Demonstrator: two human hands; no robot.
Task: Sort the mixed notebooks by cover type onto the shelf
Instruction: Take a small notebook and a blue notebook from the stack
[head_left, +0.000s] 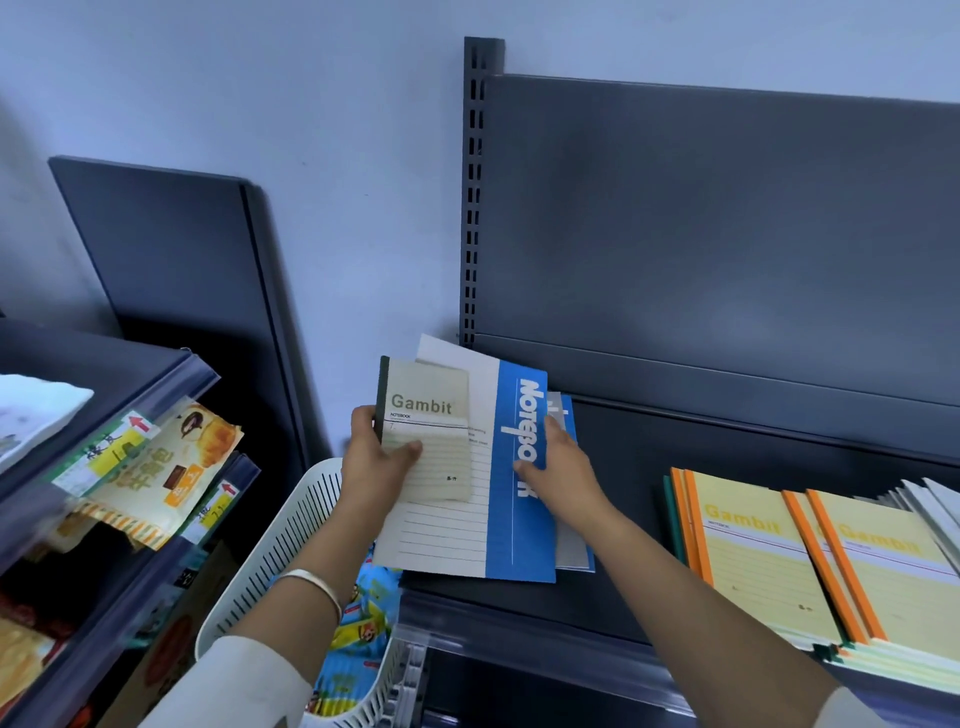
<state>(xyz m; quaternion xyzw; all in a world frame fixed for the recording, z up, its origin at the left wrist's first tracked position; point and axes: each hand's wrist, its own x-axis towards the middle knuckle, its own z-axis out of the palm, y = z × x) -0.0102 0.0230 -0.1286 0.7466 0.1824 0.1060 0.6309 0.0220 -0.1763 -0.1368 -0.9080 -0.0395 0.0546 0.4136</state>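
1. A person's left hand (371, 462) holds a small beige Gambit notebook with a dark green spine (428, 415), grip clamped on its lower left corner, thumb across the cover.
2. The beige notebook hangs over the left part of a large blue-and-white notebook (514, 525) lying on the dark grey metal shelf (675, 467). Both long axes run away from the person.
3. The right hand (563, 462) rests on the blue band, thumb on the cover and fingers at its right edge. Whether that grip pinches or only presses cannot be told.
4. To the right of the held notebook lies bare shelf, then the yellow orange-spined Gambit notebooks (753, 566), well apart. The right hand is nearer them, so placing there likely means reaching across.
5. Count: one beige notebook in hand; at least two in the blue pile, a second cover (574, 551) peeking out beneath; two yellow stacks side by side; one white slotted plastic basket (291, 530).
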